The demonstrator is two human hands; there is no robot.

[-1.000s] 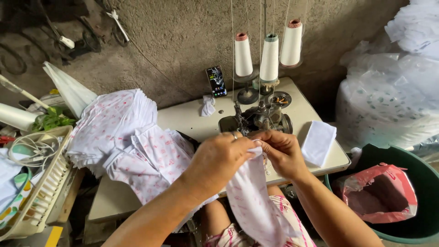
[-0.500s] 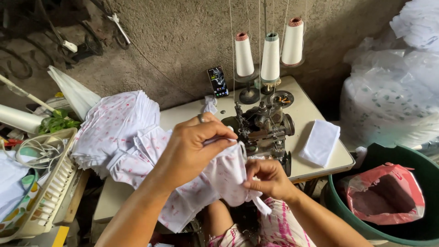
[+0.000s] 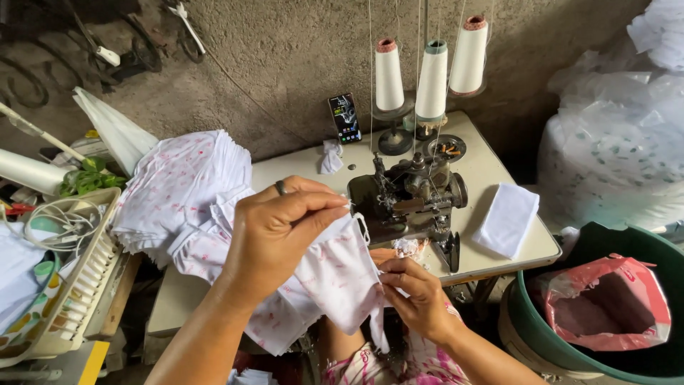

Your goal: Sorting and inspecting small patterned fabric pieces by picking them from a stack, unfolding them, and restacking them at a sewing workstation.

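My left hand, with a ring on one finger, pinches the top edge of a white fabric piece with pink print and holds it up in front of the dark sewing machine. My right hand grips the lower right corner of the same piece, just below the machine. The cloth hangs stretched between both hands over my lap. A tall stack of the same printed fabric lies on the left part of the cream table, right behind my left hand.
Three thread cones stand behind the machine, a phone leans on the wall. A folded white cloth lies at the table's right. A green tub with a pink bag sits at right, a basket at left.
My left hand rose and moved left with the fabric, then lowered slightly. My right hand dropped from the machine to the cloth's lower corner, spreading the piece out.
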